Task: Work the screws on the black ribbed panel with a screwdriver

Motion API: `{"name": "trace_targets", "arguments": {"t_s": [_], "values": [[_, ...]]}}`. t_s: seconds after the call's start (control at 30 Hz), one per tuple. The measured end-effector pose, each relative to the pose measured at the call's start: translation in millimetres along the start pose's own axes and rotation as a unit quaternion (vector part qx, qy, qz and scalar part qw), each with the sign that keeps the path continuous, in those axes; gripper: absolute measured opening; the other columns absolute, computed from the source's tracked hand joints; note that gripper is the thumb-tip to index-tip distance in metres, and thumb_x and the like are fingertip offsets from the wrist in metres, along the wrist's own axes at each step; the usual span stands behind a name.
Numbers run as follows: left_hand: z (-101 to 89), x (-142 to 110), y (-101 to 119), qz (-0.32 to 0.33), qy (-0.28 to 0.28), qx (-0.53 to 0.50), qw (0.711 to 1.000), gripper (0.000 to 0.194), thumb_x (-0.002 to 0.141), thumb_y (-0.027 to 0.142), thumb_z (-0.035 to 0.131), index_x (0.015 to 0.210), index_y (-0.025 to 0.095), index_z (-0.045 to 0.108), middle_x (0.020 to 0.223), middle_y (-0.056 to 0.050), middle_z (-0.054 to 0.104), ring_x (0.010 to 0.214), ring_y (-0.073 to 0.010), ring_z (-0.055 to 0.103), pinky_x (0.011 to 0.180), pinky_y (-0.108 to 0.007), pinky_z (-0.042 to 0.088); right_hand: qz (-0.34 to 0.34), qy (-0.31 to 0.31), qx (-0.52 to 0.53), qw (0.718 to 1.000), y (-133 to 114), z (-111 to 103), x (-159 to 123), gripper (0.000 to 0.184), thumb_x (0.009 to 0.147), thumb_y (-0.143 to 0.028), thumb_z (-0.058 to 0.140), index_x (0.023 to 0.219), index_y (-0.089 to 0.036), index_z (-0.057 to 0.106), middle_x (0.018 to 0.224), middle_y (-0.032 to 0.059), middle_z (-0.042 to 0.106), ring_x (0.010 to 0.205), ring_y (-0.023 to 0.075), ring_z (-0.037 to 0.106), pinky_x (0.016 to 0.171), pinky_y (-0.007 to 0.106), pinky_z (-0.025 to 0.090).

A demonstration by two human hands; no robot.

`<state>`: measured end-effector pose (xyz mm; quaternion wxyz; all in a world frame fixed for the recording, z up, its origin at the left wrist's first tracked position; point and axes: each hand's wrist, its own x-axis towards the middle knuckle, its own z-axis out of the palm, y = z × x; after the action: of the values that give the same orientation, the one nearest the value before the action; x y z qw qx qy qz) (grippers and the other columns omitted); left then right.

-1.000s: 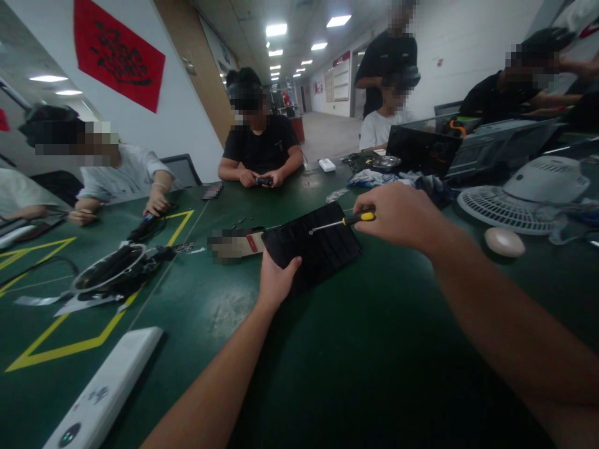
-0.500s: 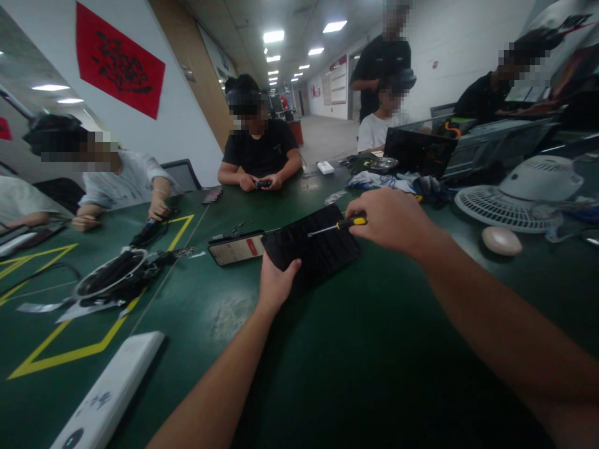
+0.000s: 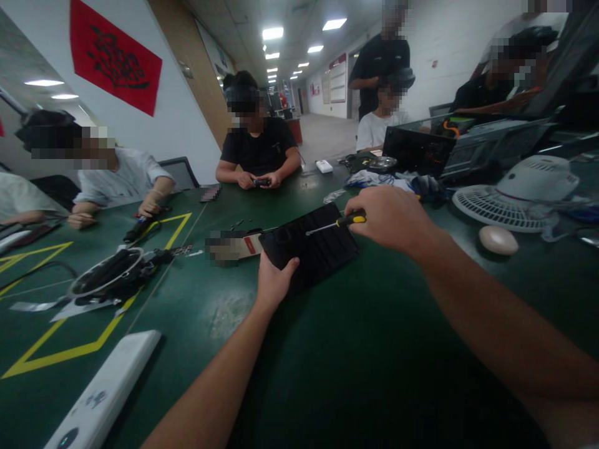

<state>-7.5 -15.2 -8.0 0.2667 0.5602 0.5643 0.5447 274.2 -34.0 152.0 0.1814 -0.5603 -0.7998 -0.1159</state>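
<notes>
My left hand [image 3: 277,280] grips the near left corner of a black rectangular panel [image 3: 327,249], thumb lying on top. The panel is tilted over the green table. In my right hand [image 3: 390,215] is a screwdriver [image 3: 350,219] with a black and yellow handle, fingers closed round the handle's end. Its metal shaft points left, and the tip lies over the panel's face; whether it touches a screw is too small to tell. Beyond my left hand lies a phone [image 3: 253,244] in a dark case, partly covered by the panel.
A long white device [image 3: 107,386] lies front left. Left of centre sits a ring-shaped black and white assembly [image 3: 110,274] with cables. On the right are a white fan [image 3: 519,193] and a pale mouse [image 3: 498,240]. Several people sit around the green table [image 3: 374,362]; one [image 3: 259,146] faces me.
The view has shifted slightly, moving most things a little left in the picture. Both hands keep their holds on the panel and the screwdriver, nearly unmoved. The person at right has changed posture.
</notes>
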Motion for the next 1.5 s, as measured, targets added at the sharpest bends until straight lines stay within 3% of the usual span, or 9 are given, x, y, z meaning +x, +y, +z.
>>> {"name": "trace_targets", "arguments": {"t_s": [0.83, 1.23, 1.5], "values": [[0.5, 1, 1, -0.003, -0.001, -0.008, 1.0, 0.069, 0.078, 0.022, 0.092, 0.14, 0.024, 0.062, 0.137, -0.013, 0.075, 0.139, -0.0386, 0.07, 0.127, -0.065, 0.05, -0.024, 0.005, -0.014, 1.0, -6, -4, -1, 0.027, 0.092, -0.023, 0.072, 0.112, -0.027, 0.089, 0.112, 0.0097, 0.082, 0.1, 0.0317, 0.072, 0.073, 0.04, 0.04], [2.6, 3, -7, -0.014, -0.004, -0.025, 1.0, 0.071, 0.076, 0.022, 0.094, 0.14, 0.024, 0.062, 0.137, -0.013, 0.074, 0.139, -0.0393, 0.07, 0.126, -0.066, 0.05, -0.025, 0.011, 0.0, 1.0, -1, -4, 1, 0.026, 0.09, -0.025, 0.074, 0.11, -0.029, 0.09, 0.113, 0.0094, 0.082, 0.105, 0.0343, 0.071, 0.077, 0.042, 0.046], [-1.2, 12, 0, -0.007, -0.076, -0.048, 0.996, 0.066, 0.076, 0.018, 0.091, 0.134, 0.022, 0.062, 0.133, -0.012, 0.077, 0.134, -0.0361, 0.074, 0.127, -0.063, 0.051, -0.023, -0.002, 0.007, 1.0, -2, -3, 0, 0.027, 0.093, -0.027, 0.074, 0.114, -0.029, 0.09, 0.117, 0.0109, 0.082, 0.109, 0.0369, 0.071, 0.082, 0.045, 0.048]]}}
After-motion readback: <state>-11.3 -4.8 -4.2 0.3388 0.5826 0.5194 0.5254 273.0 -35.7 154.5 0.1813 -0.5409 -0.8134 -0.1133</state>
